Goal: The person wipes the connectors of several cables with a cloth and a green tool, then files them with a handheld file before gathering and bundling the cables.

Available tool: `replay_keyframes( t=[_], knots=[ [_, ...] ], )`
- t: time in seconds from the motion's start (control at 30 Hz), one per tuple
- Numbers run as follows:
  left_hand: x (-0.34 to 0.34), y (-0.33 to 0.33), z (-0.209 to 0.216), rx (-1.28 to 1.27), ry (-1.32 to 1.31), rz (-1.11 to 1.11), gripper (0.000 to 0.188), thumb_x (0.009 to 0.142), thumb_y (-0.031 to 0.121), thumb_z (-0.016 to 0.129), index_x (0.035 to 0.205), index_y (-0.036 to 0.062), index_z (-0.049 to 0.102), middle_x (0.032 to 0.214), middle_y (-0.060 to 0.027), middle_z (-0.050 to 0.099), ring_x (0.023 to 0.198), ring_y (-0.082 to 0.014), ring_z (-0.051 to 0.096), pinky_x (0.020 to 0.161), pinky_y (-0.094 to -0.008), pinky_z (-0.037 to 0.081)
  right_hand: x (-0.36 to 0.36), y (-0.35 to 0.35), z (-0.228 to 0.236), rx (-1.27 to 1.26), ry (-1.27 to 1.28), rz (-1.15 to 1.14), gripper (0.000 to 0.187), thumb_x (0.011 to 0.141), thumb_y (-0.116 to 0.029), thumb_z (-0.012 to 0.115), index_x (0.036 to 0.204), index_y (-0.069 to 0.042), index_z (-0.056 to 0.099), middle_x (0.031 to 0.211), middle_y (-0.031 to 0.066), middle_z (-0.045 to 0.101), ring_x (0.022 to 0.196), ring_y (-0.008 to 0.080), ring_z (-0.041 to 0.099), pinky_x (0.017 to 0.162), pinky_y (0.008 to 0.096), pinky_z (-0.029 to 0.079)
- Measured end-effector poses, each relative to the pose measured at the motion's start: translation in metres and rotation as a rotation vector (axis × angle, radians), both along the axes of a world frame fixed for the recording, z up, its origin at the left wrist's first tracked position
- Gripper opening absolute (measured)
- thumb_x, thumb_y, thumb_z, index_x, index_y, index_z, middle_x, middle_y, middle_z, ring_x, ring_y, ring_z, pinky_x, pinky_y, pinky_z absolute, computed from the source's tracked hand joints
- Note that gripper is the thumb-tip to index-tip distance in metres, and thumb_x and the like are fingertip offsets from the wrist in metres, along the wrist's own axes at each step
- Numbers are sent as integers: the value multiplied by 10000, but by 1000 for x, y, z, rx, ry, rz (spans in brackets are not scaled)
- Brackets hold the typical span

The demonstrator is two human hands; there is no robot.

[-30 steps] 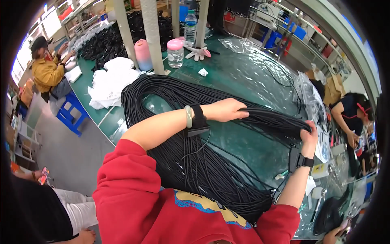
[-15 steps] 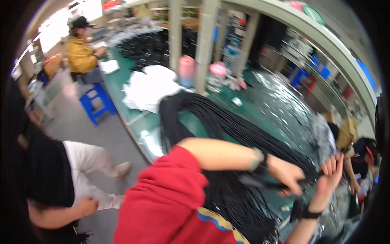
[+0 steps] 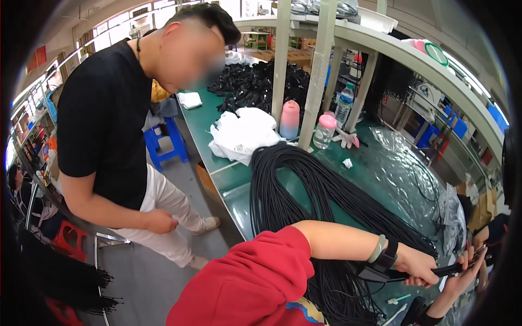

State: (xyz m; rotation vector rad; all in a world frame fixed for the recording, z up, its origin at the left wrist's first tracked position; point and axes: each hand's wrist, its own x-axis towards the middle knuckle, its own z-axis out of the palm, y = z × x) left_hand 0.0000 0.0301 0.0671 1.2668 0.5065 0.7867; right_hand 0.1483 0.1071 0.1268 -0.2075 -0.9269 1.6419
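My left hand (image 3: 417,265), at the end of a red sleeve, is closed around a thin bundle of black cables (image 3: 449,270) at the right side of the table. My right hand (image 3: 463,278) is at the same bundle a little farther right, its fingers bent around the cables. A pale green bangle (image 3: 377,248) and a black strap are on my left wrist. Under and beyond my left arm lies a large looped hank of black cables (image 3: 288,163), its loose strands spreading toward the near edge. Part of it is hidden by my arm.
A person in a black shirt (image 3: 103,119) stands left of the green table (image 3: 231,176). White bags (image 3: 244,133), a pink-blue bottle (image 3: 290,119), a pink-lidded jar (image 3: 325,130) and clear plastic sheeting (image 3: 391,185) lie or stand behind the cables. Shelf posts (image 3: 318,70) rise there. A blue stool (image 3: 166,142) stands left.
My view has swung left, so the table and cables sit farther right. My right hand's fingers have bent around the bundle. The person in black now shows from the head down, leaning toward the table.
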Motion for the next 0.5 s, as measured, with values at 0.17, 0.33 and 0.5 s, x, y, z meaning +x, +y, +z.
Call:
replay_keyframes(
  t=[0.17, 0.33, 0.5],
  knots=[
    [6, 2, -5, 132, -8, 19, 141, 761, 105, 529, 665, 3, 514, 492, -12, 419, 405, -97, 405, 385, -242, 348, 18, 15, 6, -14, -87, -440, 238, 897, -203, 420, 1028, -10, 470, 641, -34, 286, 518, 43, 279, 546, 174, 310],
    [-11, 5, 2, 31, -118, -142, 135, 776, 114, 560, 704, 1, 546, 519, 18, 425, 418, -66, 388, 387, -216, 320, 3, -8, -8, -22, -332, -270, 253, 896, -161, 414, 1073, 18, 437, 680, -24, 321, 579, 77, 318, 715, 221, 360],
    [-16, -1, 20, 55, 37, -82, 152, 793, 121, 517, 752, -22, 551, 507, 25, 398, 410, -65, 366, 386, -212, 302, 47, -14, 13, 270, -462, 146, 337, 892, -181, 409, 1160, 24, 391, 835, 47, 479, 786, 127, 465, 816, 261, 370]
  ],
)
